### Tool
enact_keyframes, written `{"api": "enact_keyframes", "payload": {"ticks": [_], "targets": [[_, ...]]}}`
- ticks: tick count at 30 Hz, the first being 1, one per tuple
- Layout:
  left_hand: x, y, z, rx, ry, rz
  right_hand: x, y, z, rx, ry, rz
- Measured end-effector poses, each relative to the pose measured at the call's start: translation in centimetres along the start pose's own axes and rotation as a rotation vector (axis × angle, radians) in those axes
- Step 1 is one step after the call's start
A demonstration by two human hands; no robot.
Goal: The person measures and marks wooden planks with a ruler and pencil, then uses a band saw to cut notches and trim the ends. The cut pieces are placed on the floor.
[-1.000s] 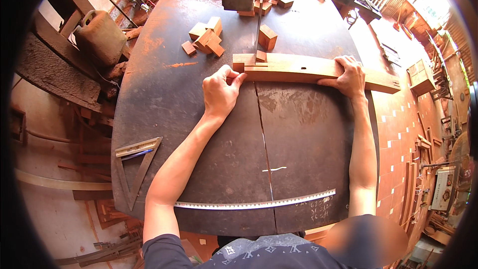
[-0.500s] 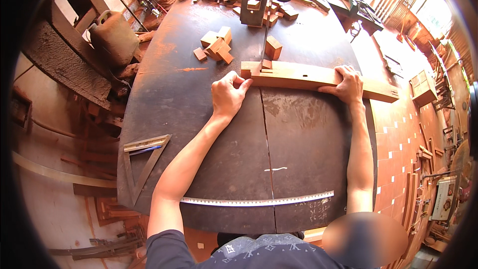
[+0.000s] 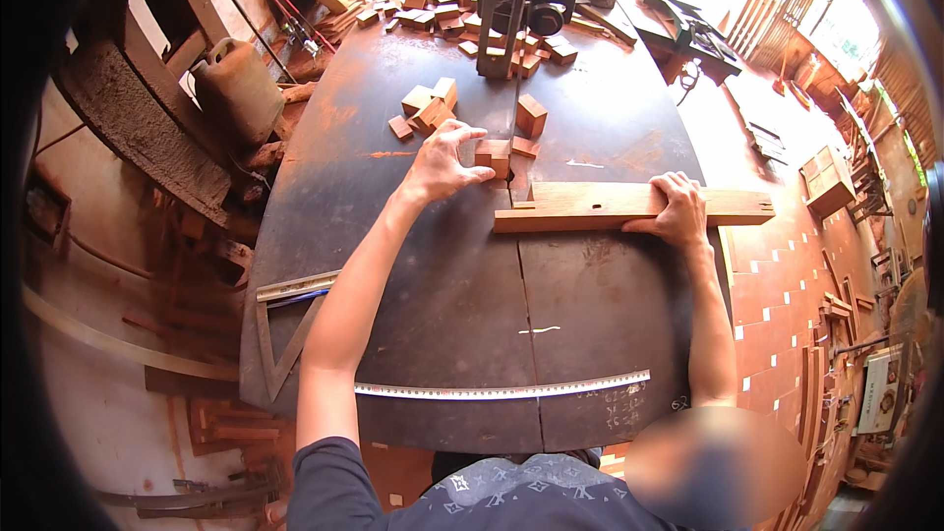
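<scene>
The beam (image 3: 570, 221) has slid back toward six o'clock since the earlier frame, and the left hand (image 3: 438, 165) has left its end and gone to the small block (image 3: 493, 157)! Look at those left fingers: the thumb is by the block's near side, the index finger stretches along its far edge, and whether they truly pinch it I cannot tell. Over at three o'clock, the right hand (image 3: 678, 211) has no such doubt, its fingers clasped over the beam with the thumb on the near face.

And here's what the change means: block and beam now stand as two separate pieces, a dark gap between them, with a stepped notch showing at the beam's nine-o'clock end. The block sits just beside the upright saw blade (image 3: 516, 118), on its nine-o'clock side; the beam lies at five o'clock from it, flat on the tabletop (image 3: 610, 305).

Farther out, a cluster of blocks (image 3: 431, 113) waits at eleven o'clock from the small block, with a lone block (image 3: 531, 116) at one. Down toward six runs a white measuring strip (image 3: 501, 393), and at eight a set square (image 3: 291, 289) carries a blue pen (image 3: 295, 299).
</scene>
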State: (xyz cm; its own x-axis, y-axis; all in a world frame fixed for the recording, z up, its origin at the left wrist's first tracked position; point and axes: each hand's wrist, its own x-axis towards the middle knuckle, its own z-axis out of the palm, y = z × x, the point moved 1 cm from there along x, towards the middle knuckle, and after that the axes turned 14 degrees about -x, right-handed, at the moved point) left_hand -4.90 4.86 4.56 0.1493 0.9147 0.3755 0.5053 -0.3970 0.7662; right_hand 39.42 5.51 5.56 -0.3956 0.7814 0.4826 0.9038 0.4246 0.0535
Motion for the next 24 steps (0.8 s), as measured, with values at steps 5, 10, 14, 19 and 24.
{"api": "enact_keyframes", "payload": {"ticks": [5,10,14,19,24], "targets": [[1.7,-1.1,-0.7,-0.072,-0.094,-0.175,0.2,-0.8,-0.5,-0.045,-0.025,0.013],[1.8,-1.8,-0.6,-0.191,-0.012,-0.272,-0.2,-0.1,0.2,-0.054,-0.026,0.024],[2.0,-2.4,-1.8,-0.39,0.191,-0.468,-0.1,-0.1,0.1,-0.062,-0.021,0.021],[1.7,-2.8,-2.9,0.084,0.595,-0.135,0.0,-0.5,-0.1,-0.049,-0.026,0.032],[1.8,-0.3,-2.9,-0.04,-0.096,-0.172,-0.1,-0.4,-0.2,-0.057,-0.042,0.049]]}}
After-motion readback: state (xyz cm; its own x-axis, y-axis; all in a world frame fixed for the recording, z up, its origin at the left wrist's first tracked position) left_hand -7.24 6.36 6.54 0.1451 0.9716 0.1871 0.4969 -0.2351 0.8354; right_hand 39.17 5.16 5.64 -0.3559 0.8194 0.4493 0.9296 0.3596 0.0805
